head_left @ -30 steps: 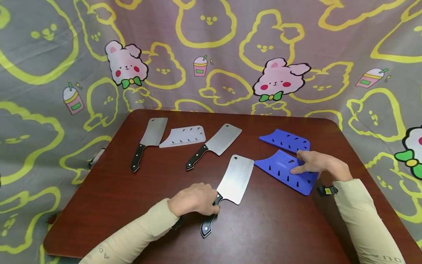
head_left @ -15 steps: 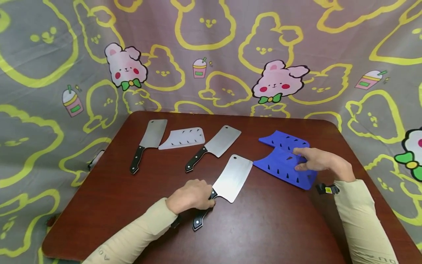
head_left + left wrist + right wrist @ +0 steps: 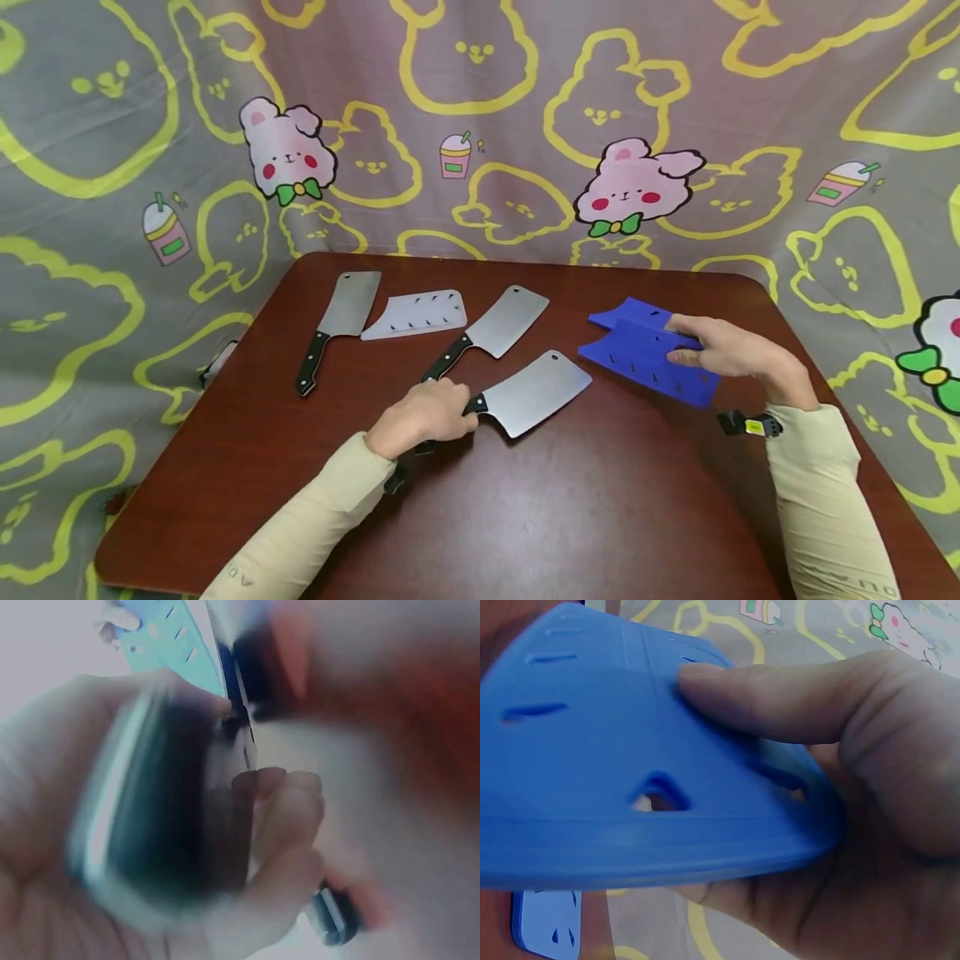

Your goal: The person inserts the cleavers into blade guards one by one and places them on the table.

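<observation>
My left hand grips the black handle of a cleaver, whose bare blade points right and slightly away. In the left wrist view the handle is blurred, with fingers curled round it. My right hand pinches a blue blade sheath by its right end. In the right wrist view the thumb lies on top of that sheath, with fingers beneath. The blade's far corner is close to the sheath's left end, apart from it. A second blue sheath lies behind, partly covered by the held one.
A cleaver lies at the far left of the brown table. Beside it is a white sheath, then another cleaver, its handle end partly behind my left hand. A patterned cloth hangs behind and around the table.
The cleaver in my left hand has turned, its blade swinging rightward, while that hand moved left and away. My right hand has lifted and tilted the blue sheath, moving slightly away.
</observation>
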